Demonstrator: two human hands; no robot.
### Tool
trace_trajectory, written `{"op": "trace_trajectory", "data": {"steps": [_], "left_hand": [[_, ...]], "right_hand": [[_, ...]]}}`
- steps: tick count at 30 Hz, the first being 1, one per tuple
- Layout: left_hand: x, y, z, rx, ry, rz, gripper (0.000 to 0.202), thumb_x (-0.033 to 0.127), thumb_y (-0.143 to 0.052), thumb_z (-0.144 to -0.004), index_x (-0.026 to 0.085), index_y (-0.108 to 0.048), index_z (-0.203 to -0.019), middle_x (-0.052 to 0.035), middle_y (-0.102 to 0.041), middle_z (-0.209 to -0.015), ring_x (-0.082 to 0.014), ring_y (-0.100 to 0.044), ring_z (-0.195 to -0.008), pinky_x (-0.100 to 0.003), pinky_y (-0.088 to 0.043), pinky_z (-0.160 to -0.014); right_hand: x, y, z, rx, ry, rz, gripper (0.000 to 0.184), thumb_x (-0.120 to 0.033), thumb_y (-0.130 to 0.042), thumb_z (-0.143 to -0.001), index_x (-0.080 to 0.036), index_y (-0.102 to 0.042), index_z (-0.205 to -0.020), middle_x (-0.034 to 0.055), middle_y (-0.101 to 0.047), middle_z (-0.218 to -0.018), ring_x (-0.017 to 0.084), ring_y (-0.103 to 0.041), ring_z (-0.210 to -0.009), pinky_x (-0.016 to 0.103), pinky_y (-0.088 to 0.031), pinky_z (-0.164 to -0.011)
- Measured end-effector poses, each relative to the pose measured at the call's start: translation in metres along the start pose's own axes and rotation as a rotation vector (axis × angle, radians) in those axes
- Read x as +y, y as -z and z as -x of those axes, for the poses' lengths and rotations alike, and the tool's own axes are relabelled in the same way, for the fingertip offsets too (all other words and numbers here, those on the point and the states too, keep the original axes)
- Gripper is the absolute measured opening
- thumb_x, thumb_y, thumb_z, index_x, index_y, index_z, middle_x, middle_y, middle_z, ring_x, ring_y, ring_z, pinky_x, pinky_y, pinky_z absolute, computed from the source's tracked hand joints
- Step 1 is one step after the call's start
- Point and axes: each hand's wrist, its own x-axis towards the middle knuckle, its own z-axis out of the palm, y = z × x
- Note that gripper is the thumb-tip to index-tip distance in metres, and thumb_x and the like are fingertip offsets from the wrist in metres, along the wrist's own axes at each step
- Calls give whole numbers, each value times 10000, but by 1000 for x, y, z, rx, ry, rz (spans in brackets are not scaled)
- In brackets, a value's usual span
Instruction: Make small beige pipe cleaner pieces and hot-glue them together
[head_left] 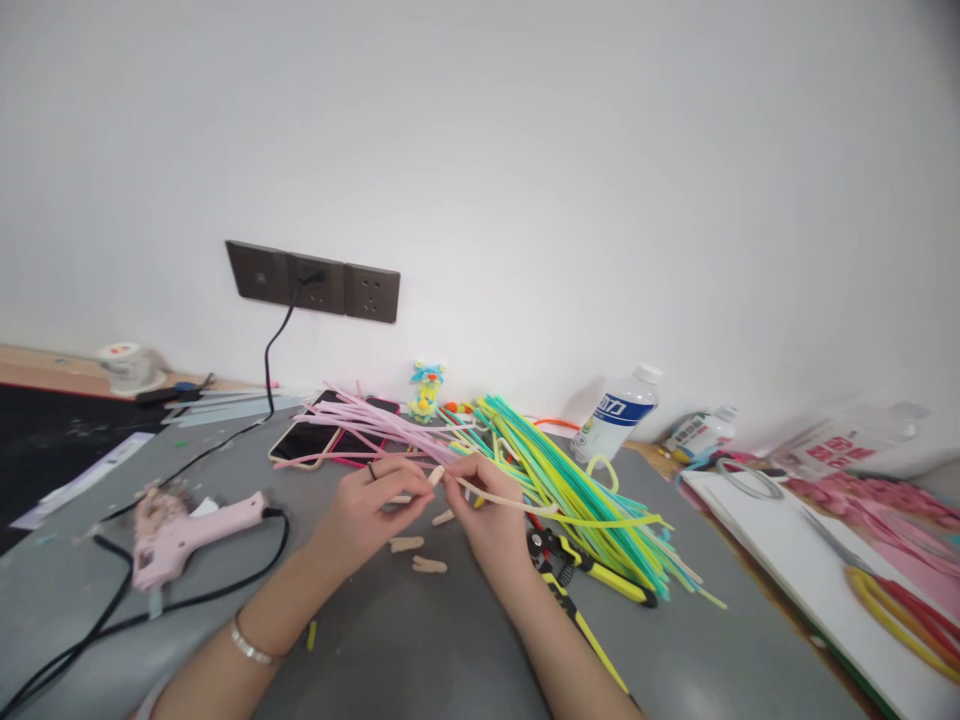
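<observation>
Above the middle of the grey table, my left hand (375,508) pinches the short bent end of a beige pipe cleaner (511,499) between thumb and fingertips. Close beside it, my right hand (486,512) grips the same stem, whose long part runs out to the right past the knuckles. Below the hands lie short folded beige pipe cleaner pieces (429,565). Yellow-and-black pliers (609,580) rest on the table next to my right wrist. Behind the hands spread a bundle of pink pipe cleaners (382,424) and a larger green and yellow bundle (581,500).
A pink glue gun (202,535) lies at left, its black cable (268,375) near a wall socket (311,283). Phones (304,442) lie under the pink stems. A small fuzzy figure (425,392) and a bottle (616,415) stand by the wall. A white board (795,570) lies at right.
</observation>
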Motion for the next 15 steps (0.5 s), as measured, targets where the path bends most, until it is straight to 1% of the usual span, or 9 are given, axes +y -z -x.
{"op": "trace_trajectory", "data": {"steps": [2,4,6,8,10,11,13,15], "left_hand": [[1,-1,0,-15,14,2,115,79,-644,-855,191,-654,-831,-29,-719,-788,-142,-710,-789,-211,-585,-739],[1,-2,1,-35,66,16,92,110,-647,-860,193,-659,-821,-30,-719,-782,-148,-706,-791,-223,-587,-738],[-2,-2,1,-52,151,55,64,146,-640,-864,191,-669,-828,-38,-724,-800,-156,-706,-788,-230,-592,-713],[-8,-1,1,-95,272,104,71,170,-612,-863,186,-678,-842,-44,-730,-825,-157,-706,-761,-232,-592,-675],[-14,2,1,-200,405,120,102,167,-585,-846,187,-680,-819,-28,-726,-796,-148,-690,-698,-226,-572,-642],[-17,3,1,-293,453,102,102,158,-595,-823,190,-682,-781,-12,-716,-745,-144,-674,-662,-215,-546,-614],[-22,7,2,-448,503,52,105,137,-620,-775,191,-697,-728,8,-692,-665,-139,-638,-598,-199,-478,-562],[-24,9,3,-556,509,26,109,142,-642,-749,191,-725,-698,11,-681,-643,-134,-613,-571,-198,-428,-546]], "right_hand": [[1,0,1,12,43,68,122,-114,-587,-796,-221,-616,-744,-9,-624,-686,153,-562,-602,268,-428,-591],[3,0,1,17,64,123,135,-108,-571,-792,-226,-605,-736,-14,-611,-678,151,-549,-596,270,-425,-596],[5,1,0,11,58,152,134,-117,-569,-803,-228,-614,-743,-12,-613,-677,155,-549,-600,273,-423,-598],[6,4,-2,12,47,142,123,-138,-580,-828,-230,-644,-778,3,-639,-702,170,-579,-632,283,-433,-614],[7,6,-4,18,58,103,119,-159,-595,-852,-236,-677,-813,20,-671,-735,189,-612,-672,299,-448,-636],[7,8,-5,14,73,74,124,-164,-600,-861,-240,-690,-821,27,-686,-752,199,-626,-692,308,-456,-650],[5,9,-7,-12,114,16,141,-165,-607,-872,-247,-708,-819,36,-704,-775,212,-645,-726,328,-473,-684],[2,9,-9,-49,153,-33,144,-161,-618,-874,-252,-716,-818,41,-709,-796,220,-655,-764,345,-486,-724]]}}
